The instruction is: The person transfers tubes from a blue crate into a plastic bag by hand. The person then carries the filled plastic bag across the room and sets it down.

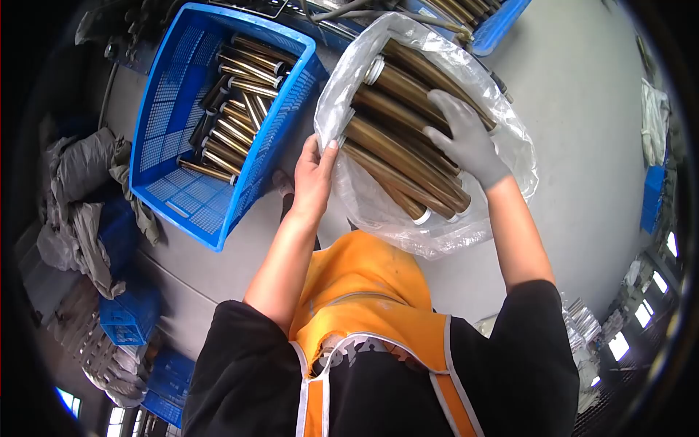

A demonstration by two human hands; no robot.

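A clear plastic bag (513, 146) stands in front of me, filled with several bronze-coloured tubes (408, 156), some with white end caps. My bare left hand (314, 175) is closed on the bag's left rim, thumb and fingers pinching the film. My right hand (470, 138), in a grey glove, reaches over the bag's right side. Its fingers are apart and lie over the tubes, with nothing gripped between them. Left of the bag is a blue plastic crate (149, 138), holding more shiny tubes (233, 138) that lie loosely in a heap.
Another blue crate (502, 29) with tubes sits beyond the bag at the top. Grey cloth-like bundles (84, 164) and a smaller blue crate (124, 320) are at the left. Grey floor (582, 146) stretches out on the right. Cables (364, 11) run along the top.
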